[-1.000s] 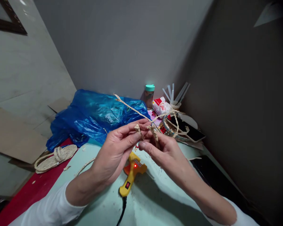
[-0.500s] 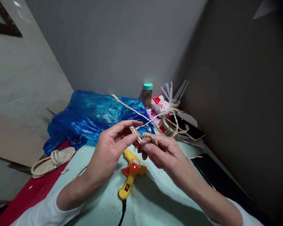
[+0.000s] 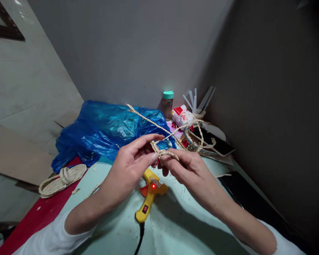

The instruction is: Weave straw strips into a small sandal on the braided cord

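Note:
A braided straw cord (image 3: pixel 169 153) in pale beige is pinched between my two hands above the table. My left hand (image 3: pixel 135 159) is closed on one bent part of it, thumb against fingers. My right hand (image 3: pixel 183 166) pinches a thicker braided piece close by, and the fingertips of both hands nearly meet. Long thin ends of the cord stretch away past my fingers, one up to the left and one looping to the right. Below my hands lies a yellow glue gun (image 3: pixel 149 194) with a lit red light, its nozzle end partly hidden.
A blue plastic bag (image 3: pixel 103 127) fills the back left. A coiled cord bundle (image 3: pixel 63 180) rests on the red edge at left. Behind stand a jar with a teal lid (image 3: pixel 168 102) and glue sticks (image 3: pixel 195 101). A phone (image 3: pixel 220 145) and a black flat object (image 3: pixel 244 194) lie right.
My fingers have drawn closer together, and the braided piece in my right hand now lies flatter against the part in my left. The view has shifted slightly.

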`<action>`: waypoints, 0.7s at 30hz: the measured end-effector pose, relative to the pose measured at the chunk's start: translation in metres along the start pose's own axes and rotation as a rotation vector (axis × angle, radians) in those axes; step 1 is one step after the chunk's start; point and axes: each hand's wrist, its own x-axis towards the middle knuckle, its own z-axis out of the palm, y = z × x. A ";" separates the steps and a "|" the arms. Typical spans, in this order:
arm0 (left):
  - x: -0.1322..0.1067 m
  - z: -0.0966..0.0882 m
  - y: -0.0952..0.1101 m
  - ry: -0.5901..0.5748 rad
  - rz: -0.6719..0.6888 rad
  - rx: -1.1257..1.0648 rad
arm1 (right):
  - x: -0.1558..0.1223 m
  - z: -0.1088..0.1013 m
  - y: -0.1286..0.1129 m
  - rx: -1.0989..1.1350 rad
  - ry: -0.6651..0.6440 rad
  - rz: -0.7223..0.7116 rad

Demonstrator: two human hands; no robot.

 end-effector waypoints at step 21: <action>-0.011 0.009 -0.010 0.017 0.053 0.113 | 0.001 0.012 0.016 -0.295 0.106 -0.268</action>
